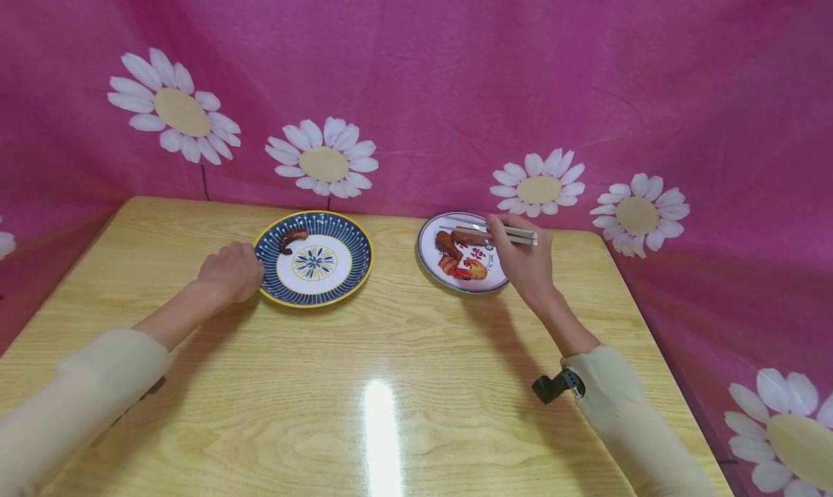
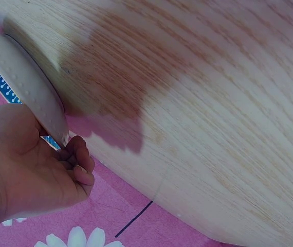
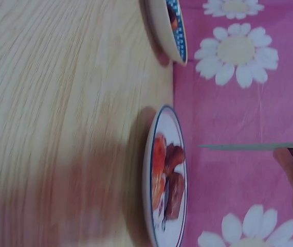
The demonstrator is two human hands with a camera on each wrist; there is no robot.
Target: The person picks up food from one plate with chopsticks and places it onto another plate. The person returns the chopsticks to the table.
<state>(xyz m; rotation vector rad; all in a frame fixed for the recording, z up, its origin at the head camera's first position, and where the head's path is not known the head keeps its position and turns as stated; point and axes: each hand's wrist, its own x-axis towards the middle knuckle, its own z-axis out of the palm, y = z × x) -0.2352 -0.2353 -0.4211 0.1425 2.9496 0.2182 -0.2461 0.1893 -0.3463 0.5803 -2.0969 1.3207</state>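
Note:
My left hand (image 1: pixel 229 274) grips the left rim of a deep plate (image 1: pixel 354 265) with a blue patterned border and yellow edge. A curled, dark reddish-brown food piece (image 1: pixel 294 239) lies inside, towards its upper left. In the left wrist view, curled fingers (image 2: pixel 82 154) meet at the plate's rim (image 2: pixel 38 98). Over to the right, my right hand (image 1: pixel 526 265) holds a pair of chopsticks (image 1: pixel 520 235), their tips pointing left over a smaller white plate (image 1: pixel 426 255). That plate bears a brown sausage-like piece (image 1: pixel 470 237), a browned meat piece (image 1: pixel 447 244) and orange-red shrimp (image 1: pixel 471 270).
Both plates stand near the far edge of a light wooden table (image 1: pixel 312 381). Behind it hangs a pink cloth (image 1: pixel 416 85) printed with white daisies. A black strap (image 1: pixel 556 387) is on the right wrist by the sleeve.

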